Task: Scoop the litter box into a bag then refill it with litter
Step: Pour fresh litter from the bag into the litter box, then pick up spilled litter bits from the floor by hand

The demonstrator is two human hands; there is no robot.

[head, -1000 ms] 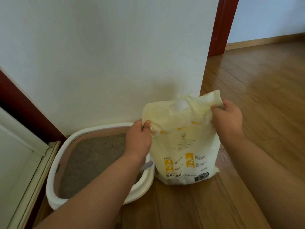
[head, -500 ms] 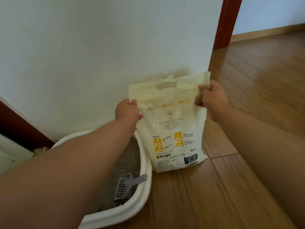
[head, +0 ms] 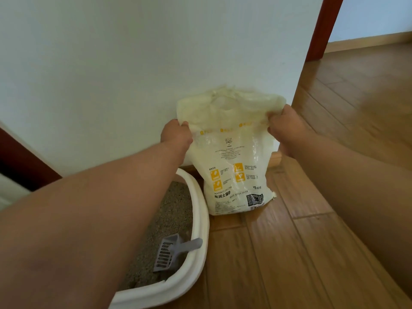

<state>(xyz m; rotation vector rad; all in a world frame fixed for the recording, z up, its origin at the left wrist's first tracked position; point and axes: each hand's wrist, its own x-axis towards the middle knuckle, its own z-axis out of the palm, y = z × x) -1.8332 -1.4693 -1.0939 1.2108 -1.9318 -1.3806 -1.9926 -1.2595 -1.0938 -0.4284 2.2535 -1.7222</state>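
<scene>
Against the white wall [head: 111, 74], on the wooden floor [head: 278, 253]: standing upright, the pale litter bag [head: 231, 157], its long axis vertical, base touching the boards, just beside the right-hand rim of the white litter box [head: 200, 221]. Gripping the bag's upper left corner, the left hand [head: 177, 134], fingers curled into the crumpled plastic. Pinching the upper right corner, the right hand [head: 284, 123], likewise curled round a fold of the top edge. Lying straight ahead of both hands, the bag, with neither hand clearly nearer; arms reaching forward on either side of it. Lying to the left and nearer the body, under the left forearm, the box, holding grey-brown litter and a grey slotted scoop [head: 171, 253] resting against its near right rim. Judging by this: preparing to lift or open the bag for refilling. Mattering most for the coming move, the box sitting left of the bag, calling for a leftward carry and tilt over the rim; spilling onto the floor being the risk if the mouth sags.
</scene>
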